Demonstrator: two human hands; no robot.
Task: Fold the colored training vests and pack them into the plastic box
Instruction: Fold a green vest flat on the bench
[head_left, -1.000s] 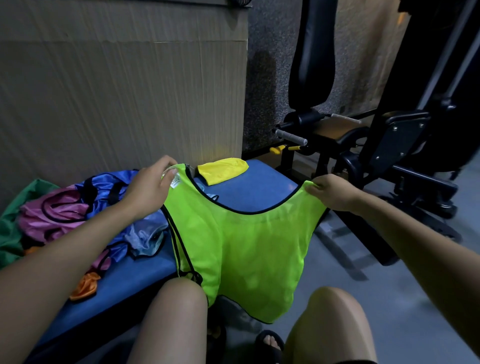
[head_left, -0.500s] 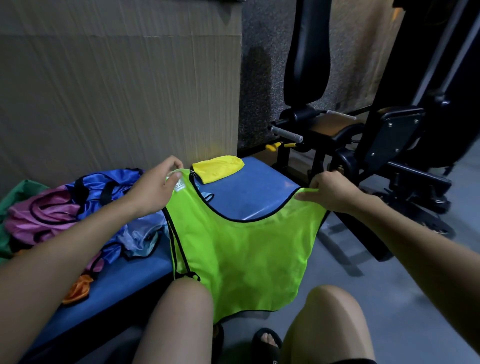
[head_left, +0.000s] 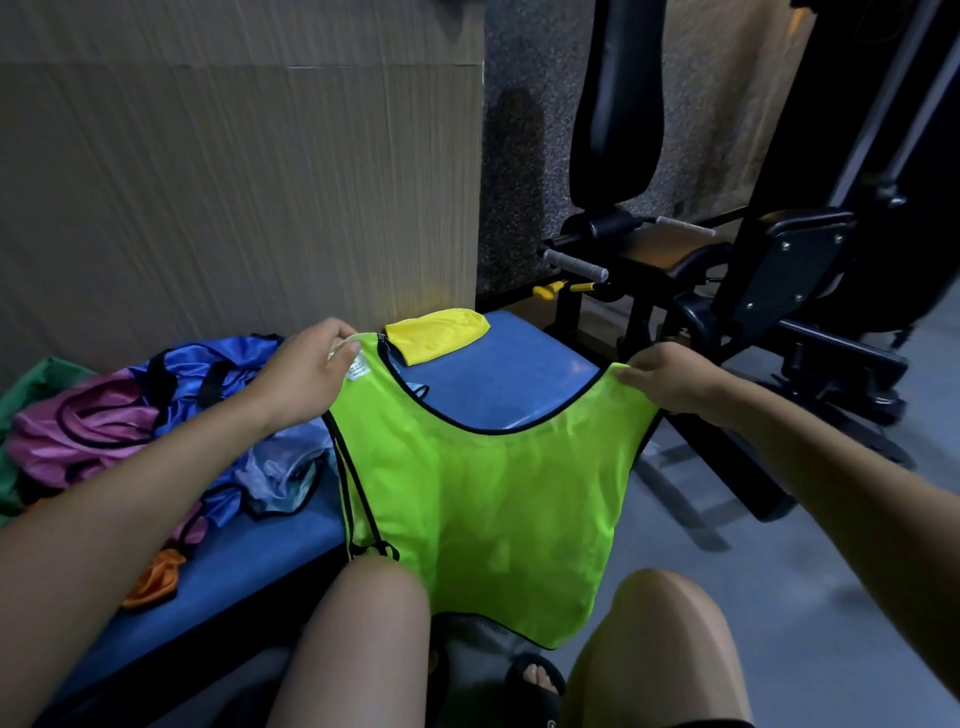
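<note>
Neon green vest (head_left: 483, 499) hangs mid-frame, left hand (head_left: 306, 371) and right hand (head_left: 670, 376) each pinching a shoulder; only the yellow one (head_left: 439, 335) looks folded; pile (head_left: 156, 415) at left waits; box nowhere in view.

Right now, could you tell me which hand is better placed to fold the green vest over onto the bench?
Probably the right hand: it pinches the green vest shoulder beyond the blue bench edge. The left hand already anchors its shoulder over the bench.
</note>
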